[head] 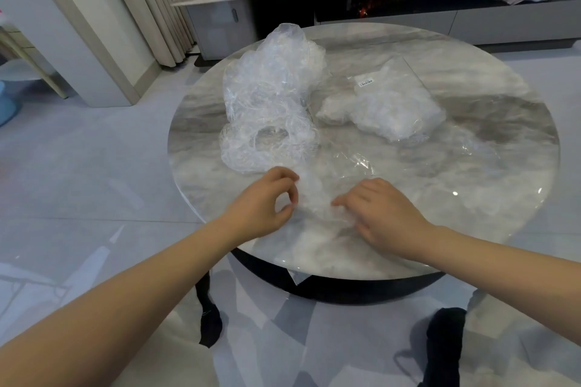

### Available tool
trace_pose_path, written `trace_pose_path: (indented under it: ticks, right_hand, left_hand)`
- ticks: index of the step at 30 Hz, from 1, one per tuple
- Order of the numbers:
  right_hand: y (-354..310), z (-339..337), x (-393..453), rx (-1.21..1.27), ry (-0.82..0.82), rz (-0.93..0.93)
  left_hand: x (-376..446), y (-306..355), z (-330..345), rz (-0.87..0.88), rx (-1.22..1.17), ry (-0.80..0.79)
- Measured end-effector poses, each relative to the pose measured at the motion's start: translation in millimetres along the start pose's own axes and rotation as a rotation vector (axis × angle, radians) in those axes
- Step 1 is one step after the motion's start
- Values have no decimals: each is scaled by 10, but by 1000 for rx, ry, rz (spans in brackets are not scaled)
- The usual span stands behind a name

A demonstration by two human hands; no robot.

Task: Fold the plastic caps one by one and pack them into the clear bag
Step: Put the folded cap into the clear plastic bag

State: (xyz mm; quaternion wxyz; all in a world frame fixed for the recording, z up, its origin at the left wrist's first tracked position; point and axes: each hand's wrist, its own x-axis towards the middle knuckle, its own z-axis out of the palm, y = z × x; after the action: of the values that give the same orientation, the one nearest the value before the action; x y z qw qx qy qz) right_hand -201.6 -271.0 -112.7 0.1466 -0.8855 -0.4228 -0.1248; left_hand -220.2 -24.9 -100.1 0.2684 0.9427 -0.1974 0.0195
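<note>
- The person's left hand (pixel 267 201) pinches one thin plastic cap (pixel 311 195) between thumb and first finger. The other fingers are curled loosely.
- The right hand (pixel 380 214) rests on the other side of the same cap. Its fingers (pixel 342 200) are bent down onto the plastic, and it looks like they press or pinch it, but the see-through plastic makes that hard to tell.
- The cap lies on the tabletop (pixel 471 198) between the two hands, at the near edge. Holding it from both sides probably keeps it flat and still, so it can be folded neatly.
- A big heap of loose caps (pixel 270 97) sits just past the left hand, within easy reach. That is likely so the next cap can be grabbed fast.
- The clear bag (pixel 393 104) lies farther back on the right, well apart from the hands. It has a small white label and already looks stuffed with white folded caps.
- A flat sheet of clear plastic (pixel 364 163) lies just past the right hand.
</note>
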Motion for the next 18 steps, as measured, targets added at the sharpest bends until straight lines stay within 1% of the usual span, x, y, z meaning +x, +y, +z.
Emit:
trace_pose_path:
  ticks: [3,5,6,9,10,11,12,14,16,18]
  right_hand:
    - [-23,63,-41,21,-135,-103]
    - [-59,84,-61,46,-217,-139]
    - [-76,91,-65,60,-250,-157]
    - [-133,100,-47,77,-366,-152]
    - [-149,105,-42,62,-387,-147]
    - [-159,111,-37,42,-400,-144]
    - [-171,110,-34,35,-403,-148]
    - [-194,102,-27,39,-398,-164]
    - [-226,91,-18,39,-416,-179]
    - [-265,50,-1,65,-472,-156]
  left_hand:
    - [-88,-94,99,11,174,-223]
    - [-139,-97,114,3,276,-284]
    - [-156,-76,116,8,311,-259]
    - [-174,26,129,50,313,-42]
    - [-164,54,146,60,293,4]
    - [-150,70,177,83,286,12]
    - [-136,86,218,107,287,-16]
    - [-141,95,296,124,312,-140]
    - [-166,72,346,76,359,-282]
    - [-190,32,369,-20,386,-414]
